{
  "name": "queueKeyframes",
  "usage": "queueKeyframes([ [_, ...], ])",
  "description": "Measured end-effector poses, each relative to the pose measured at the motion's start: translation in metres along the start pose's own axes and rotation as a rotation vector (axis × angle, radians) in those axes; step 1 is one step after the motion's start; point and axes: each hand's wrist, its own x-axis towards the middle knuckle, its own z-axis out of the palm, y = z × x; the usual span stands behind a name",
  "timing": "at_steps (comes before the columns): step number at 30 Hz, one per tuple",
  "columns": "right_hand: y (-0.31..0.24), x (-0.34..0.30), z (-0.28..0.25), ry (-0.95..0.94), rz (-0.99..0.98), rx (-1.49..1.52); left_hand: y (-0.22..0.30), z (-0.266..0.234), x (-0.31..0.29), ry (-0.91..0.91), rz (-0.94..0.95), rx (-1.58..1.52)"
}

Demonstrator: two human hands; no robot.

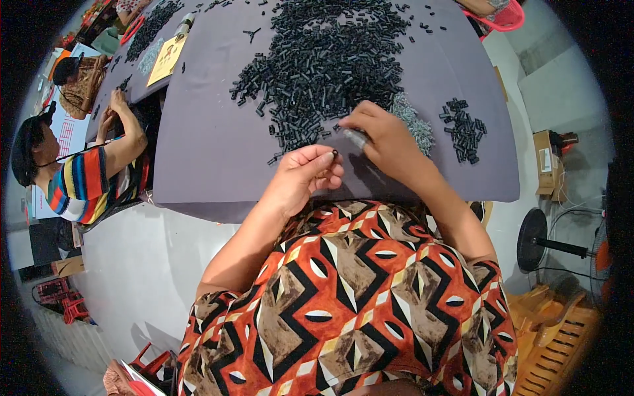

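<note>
My left hand [302, 175] is closed in a pinch on a small black tube-like piece [335, 153], held just over the near edge of the table. To its right, my right hand [380, 135] hovers beside the near edge of a large heap of short black tubes [323, 72]. Its thumb and forefinger come together, and what they hold, if anything, is too small to name. A greyish wrap covers one of its fingers. Small silvery metal pieces [413, 122] lie heaped just beyond that hand. Farther right is a smaller pile of black pieces [464, 132].
A grey cloth covers the table [205, 132]. At the left, a person in a striped shirt [86, 181] handles black pieces at another table, near a yellow card [165, 61]. On the right stand a black fan [532, 239], a cardboard box [545, 164] and an orange plastic chair [551, 343].
</note>
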Motion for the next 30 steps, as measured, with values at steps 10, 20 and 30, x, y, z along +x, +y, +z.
queueKeyframes([
  [10, 0.016, 0.015, 0.025, -0.014, -0.135, -0.434, -0.001, -0.006, 0.002, 0.018, 0.078, -0.033],
  [20, -0.006, -0.018, 0.001, -0.114, 0.319, 0.428, -0.008, 0.0, 0.008, 0.019, 0.078, 0.042],
  [30, 0.003, -0.025, 0.008, -0.07, 0.274, 0.467, -0.008, 0.005, 0.009, -0.001, 0.072, 0.118],
])
